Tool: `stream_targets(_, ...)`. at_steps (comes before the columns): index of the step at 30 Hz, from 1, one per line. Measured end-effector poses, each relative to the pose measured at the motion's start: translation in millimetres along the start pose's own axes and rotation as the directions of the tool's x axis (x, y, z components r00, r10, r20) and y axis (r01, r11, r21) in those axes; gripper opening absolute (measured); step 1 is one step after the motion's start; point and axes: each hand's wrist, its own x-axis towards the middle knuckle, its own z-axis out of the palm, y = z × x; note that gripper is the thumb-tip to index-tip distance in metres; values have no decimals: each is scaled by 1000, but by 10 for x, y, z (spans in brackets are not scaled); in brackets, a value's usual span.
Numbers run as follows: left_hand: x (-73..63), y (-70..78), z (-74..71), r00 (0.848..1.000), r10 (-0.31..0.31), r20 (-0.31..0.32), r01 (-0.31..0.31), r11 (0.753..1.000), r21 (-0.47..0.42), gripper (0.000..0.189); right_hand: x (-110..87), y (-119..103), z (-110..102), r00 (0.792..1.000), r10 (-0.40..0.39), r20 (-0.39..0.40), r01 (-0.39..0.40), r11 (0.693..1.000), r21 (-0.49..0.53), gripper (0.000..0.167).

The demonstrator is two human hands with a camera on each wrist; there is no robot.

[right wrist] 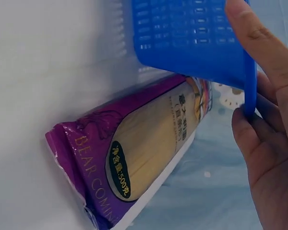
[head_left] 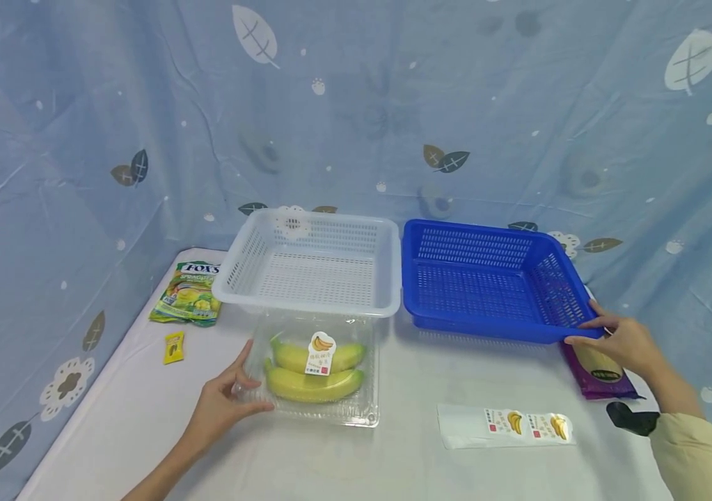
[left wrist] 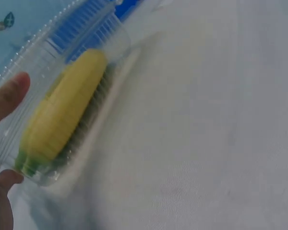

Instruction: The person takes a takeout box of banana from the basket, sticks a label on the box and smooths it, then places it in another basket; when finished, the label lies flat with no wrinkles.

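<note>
A clear plastic box (head_left: 365, 410) with yellow-green bananas (head_left: 314, 385) inside and a banana sticker (head_left: 320, 353) on its lid stands before the white basket. My left hand (head_left: 220, 407) holds the box by its left side, thumb near the front corner. In the left wrist view, fingertips (left wrist: 18, 82) lie along the box's end. My right hand (head_left: 628, 344) pinches the rim of the blue basket (head_left: 481, 323) at its front right corner, the thumb on one side and fingers under the rim. Beneath that corner lies a purple pasta packet (right wrist: 96, 124), partly covered by the basket.
Left of the blue basket stands a white basket (head_left: 312, 304). A green Fox's candy bag (head_left: 189, 296) and a small yellow wrapped sweet (head_left: 173, 347) lie at the left. A strip of banana stickers (head_left: 506, 428) lies front right, near a black object (head_left: 633, 419). Patterned blue cloth (head_left: 356, 104) hangs behind.
</note>
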Motion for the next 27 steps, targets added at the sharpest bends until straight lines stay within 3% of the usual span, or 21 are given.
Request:
stream_targets(6,-81,188,35,989,-149,15,149,989,-22,38,-6,38,-35,999,48,15,-48,999,-14,67)
stream_targets(9,-115,307,55,983,-181,22,182,983,-36,38,-5,48,-40,999,53,4,-52,999,-10,65)
stream_targets(19,-150,750,73,984,-165,63,170,981,-91,38,2,29,-38,997,79,4,-79,997,18,67)
stream_targets(27,-7,1084,52,980,-181,81,188,978,-94,38,37,23,-47,996,90,25,-90,996,23,67)
